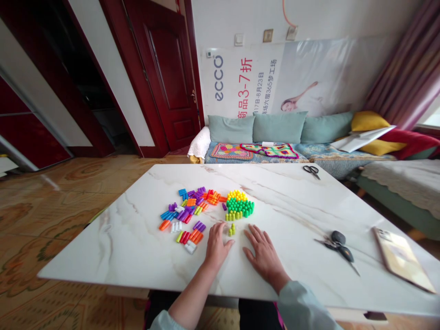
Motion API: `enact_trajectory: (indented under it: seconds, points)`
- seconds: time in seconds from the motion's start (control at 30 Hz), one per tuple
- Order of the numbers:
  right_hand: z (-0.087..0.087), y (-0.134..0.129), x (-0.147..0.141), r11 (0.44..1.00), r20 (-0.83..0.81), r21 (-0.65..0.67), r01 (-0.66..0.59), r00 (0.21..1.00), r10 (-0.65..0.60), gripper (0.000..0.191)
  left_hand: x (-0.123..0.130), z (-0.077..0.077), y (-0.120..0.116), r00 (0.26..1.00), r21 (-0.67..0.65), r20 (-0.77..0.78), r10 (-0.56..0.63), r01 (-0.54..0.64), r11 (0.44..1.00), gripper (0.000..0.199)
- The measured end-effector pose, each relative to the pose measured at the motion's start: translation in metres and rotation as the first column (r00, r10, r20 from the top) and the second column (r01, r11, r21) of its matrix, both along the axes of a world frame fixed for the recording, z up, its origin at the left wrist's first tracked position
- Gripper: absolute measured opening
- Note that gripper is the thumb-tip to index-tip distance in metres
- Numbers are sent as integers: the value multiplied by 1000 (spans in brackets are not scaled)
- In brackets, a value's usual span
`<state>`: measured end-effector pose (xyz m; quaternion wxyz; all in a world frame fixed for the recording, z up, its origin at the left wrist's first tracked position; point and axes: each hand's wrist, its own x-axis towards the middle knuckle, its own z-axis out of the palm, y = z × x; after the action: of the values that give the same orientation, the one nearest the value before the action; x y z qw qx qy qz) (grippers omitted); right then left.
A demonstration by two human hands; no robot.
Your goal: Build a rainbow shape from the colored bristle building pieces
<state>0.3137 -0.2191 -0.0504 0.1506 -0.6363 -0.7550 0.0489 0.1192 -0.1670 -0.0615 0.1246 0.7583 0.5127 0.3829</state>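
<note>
My left hand (217, 245) rests on the white table with its thumb apart from the fingers, holding nothing that I can see. To its right stand several small lime-green plastic pegs (231, 231), between my two hands. My right hand (263, 252) lies flat with fingers spread, apart from the pegs. Just beyond, an upright group of pegs has yellow ones (237, 195) at the back, green ones (240, 207) in the middle and a lime row (234, 216) in front. Beyond my left hand and to its left, purple pegs (199, 226) and other coloured ones lie on their sides in small clusters.
On the marbled table (137, 247), a bunch of keys (338, 245) and a phone (402, 259) lie at the right. Black-handled scissors (311, 171) are near the far right edge. A sofa (282, 149) with cushions stands behind the table.
</note>
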Motion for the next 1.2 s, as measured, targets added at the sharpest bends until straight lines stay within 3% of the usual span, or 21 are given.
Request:
enact_trajectory:
  seconds: [0.17,0.3,0.43,0.57,0.63,0.7,0.83,0.97,1.2]
  points:
    - [1,0,-1,1000,-2,15,-6,1000,6,56,-30,-2,-18,948,-18,-318,3,-9,1000,49]
    - [-1,-1,-1,999,-4,38,-18,1000,18,55,-31,1,-26,900,-21,-434,38,-53,998,51]
    - [2,4,3,999,-46,43,-5,999,7,50,-26,3,-26,903,-34,-426,53,-75,997,52]
    - [21,23,-8,997,-213,-41,67,974,-74,51,-25,3,-26,915,-68,-400,52,-86,994,53]
    - [30,32,-22,997,-320,-68,24,946,-45,60,-26,5,-26,919,-90,-392,43,-84,992,53]
    - [33,39,-38,997,-327,-52,-50,944,30,66,-26,6,-26,922,-110,-386,33,-82,991,53]
    - [27,40,-55,996,-260,-23,-88,962,79,42,-26,7,-26,928,-121,-372,31,-81,989,53]
    - [22,34,-41,999,-311,17,-47,949,50,22,-26,7,-26,932,-98,-361,40,-81,992,52]
    - [25,47,7,995,-181,14,100,979,-96,16,-25,7,-27,946,-73,-321,54,-81,994,53]
